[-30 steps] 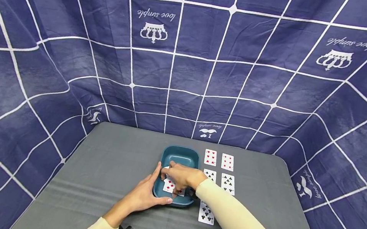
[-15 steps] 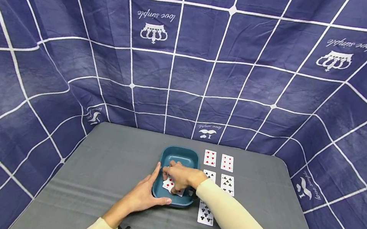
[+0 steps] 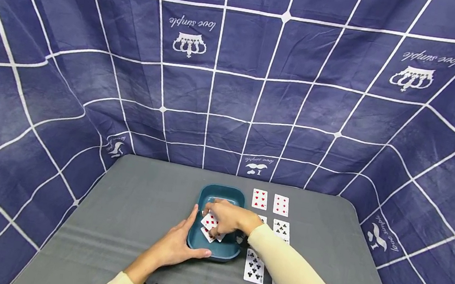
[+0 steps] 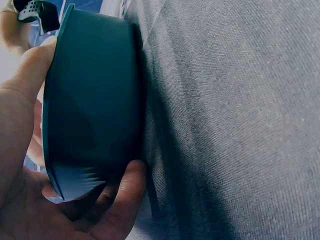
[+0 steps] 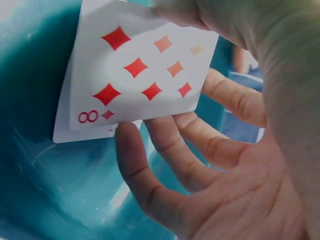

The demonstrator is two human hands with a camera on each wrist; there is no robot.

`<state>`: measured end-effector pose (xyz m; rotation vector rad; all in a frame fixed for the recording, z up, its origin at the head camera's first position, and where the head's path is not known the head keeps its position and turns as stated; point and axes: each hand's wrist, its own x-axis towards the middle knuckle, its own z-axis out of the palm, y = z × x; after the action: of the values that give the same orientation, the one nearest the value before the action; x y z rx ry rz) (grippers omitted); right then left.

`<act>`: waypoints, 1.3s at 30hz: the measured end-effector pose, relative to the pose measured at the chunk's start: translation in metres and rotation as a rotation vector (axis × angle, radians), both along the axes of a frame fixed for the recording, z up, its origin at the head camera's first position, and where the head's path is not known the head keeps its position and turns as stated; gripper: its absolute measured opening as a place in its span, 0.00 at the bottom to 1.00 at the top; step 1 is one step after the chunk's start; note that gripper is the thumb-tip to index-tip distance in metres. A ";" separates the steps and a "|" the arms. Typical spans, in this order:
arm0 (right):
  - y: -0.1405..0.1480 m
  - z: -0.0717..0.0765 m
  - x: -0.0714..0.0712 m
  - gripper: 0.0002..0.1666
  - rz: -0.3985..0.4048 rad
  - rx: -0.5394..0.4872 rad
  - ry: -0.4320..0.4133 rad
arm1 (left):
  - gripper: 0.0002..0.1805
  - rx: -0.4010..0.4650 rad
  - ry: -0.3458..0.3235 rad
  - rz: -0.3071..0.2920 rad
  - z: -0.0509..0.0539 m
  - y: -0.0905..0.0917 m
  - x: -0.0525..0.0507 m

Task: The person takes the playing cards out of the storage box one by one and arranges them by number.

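A teal tray (image 3: pixel 217 254) with playing cards in it stands on the grey table. My left hand (image 3: pixel 174 246) holds the tray's near left corner; the left wrist view shows its thumb on the rim and fingers against the tray's wall (image 4: pixel 95 90). Inside the tray my right hand (image 3: pixel 228 217) grips an eight of diamonds (image 3: pixel 209 221) by its edges. In the right wrist view that card (image 5: pixel 135 67) lies between thumb and fingers, over another card (image 5: pixel 62 127) that is mostly hidden.
Face-up cards lie right of the tray, among them a six of hearts (image 3: pixel 260 199), a six of diamonds (image 3: pixel 281 205) and club cards (image 3: pixel 254 266). My right forearm crosses over some of them. A blue gridded cloth (image 3: pixel 234 90) hangs behind the table.
My right hand has lifted the diamond card slightly and tilted it, uncovering more of the cards under it. The left hand keeps its hold on the tray.
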<state>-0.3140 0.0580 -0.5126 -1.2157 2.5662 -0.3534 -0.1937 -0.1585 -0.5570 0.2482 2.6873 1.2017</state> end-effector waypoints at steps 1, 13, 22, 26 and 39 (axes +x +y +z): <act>0.002 0.000 0.001 0.32 0.001 -0.015 0.010 | 0.80 -0.003 -0.008 -0.001 0.000 0.000 0.001; 0.031 0.004 0.005 0.32 -0.020 -0.236 0.043 | 0.80 0.009 -0.003 -0.007 -0.005 0.002 0.000; 0.046 0.008 0.015 0.33 -0.022 -0.368 0.100 | 0.80 0.007 -0.007 0.012 -0.005 0.002 0.000; 0.056 0.013 0.021 0.33 -0.029 -0.401 0.115 | 0.80 -0.006 -0.006 0.010 -0.007 0.002 -0.001; 0.090 0.018 0.031 0.37 -0.153 -0.400 0.173 | 0.81 -0.006 -0.004 0.012 -0.009 0.002 -0.002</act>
<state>-0.2827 0.1485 -0.4946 -1.2205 2.8376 -0.8653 -0.1957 -0.1570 -0.5656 0.2285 2.6929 1.1957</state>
